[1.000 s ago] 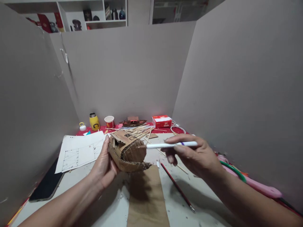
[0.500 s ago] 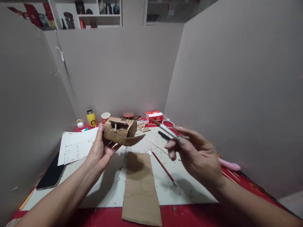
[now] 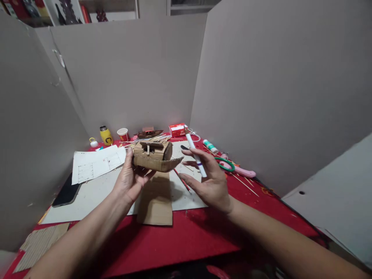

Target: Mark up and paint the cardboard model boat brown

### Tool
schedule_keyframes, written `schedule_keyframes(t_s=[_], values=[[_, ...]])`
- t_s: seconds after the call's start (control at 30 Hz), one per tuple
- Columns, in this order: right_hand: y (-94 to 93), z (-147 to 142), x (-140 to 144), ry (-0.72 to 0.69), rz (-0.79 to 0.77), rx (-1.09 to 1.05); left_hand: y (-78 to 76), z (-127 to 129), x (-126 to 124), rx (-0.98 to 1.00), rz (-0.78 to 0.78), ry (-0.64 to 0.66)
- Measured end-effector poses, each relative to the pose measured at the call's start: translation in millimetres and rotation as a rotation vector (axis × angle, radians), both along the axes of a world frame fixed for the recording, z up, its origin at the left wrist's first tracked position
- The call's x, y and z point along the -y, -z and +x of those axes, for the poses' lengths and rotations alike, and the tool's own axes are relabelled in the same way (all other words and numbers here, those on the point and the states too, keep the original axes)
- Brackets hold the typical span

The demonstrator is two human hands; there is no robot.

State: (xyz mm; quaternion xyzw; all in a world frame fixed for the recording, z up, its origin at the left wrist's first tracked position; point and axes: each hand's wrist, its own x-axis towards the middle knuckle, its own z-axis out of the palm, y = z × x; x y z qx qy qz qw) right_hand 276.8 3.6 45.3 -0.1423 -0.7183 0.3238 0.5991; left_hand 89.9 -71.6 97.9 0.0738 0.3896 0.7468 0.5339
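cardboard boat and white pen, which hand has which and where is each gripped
Left hand holds the cardboard boat by its left end. Right hand holds the white pen by its lower end.

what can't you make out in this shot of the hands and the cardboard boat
Head view only:
- Cardboard boat: its near left end is hidden by the left hand.
- White pen: its lower end is hidden in the right hand.
- Paper sheet: drawing too small to read.
- Shelf items: cut off by top edge.

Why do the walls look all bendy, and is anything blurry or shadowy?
Head view: the wide lens bows the grey walls outward; the cardboard boat in the left hand looks sharp; the right hand casts a soft shadow on the red cloth; lighting is dim and even, without glare.
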Motion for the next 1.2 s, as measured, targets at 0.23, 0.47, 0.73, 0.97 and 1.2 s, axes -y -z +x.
schedule_keyframes(t_s=[0.23, 0.47, 0.73, 0.97, 1.2], values=[[-5.2, -5, -6, -0.227, -0.418, -0.074, -3.7, 23, -2, -0.035, -0.05, -0.011], [-3.3, -3, -32, -0.347, -0.583, -0.204, 4.1, 11, 33, -0.189, -0.163, 0.168], [-15.7, -7, -52, -0.526, -0.699, -0.175, 9.5, -38, 47, -1.12, -0.001, -0.148], [-5.4, -28, -65, -0.674, -0.766, -0.091, 8.7, -68, 29, -1.639, 0.065, 0.15], [11.2, -43, -81, -0.7, -0.835, -0.04, 23.2, -86, 10, -1.918, 0.086, 0.265]])
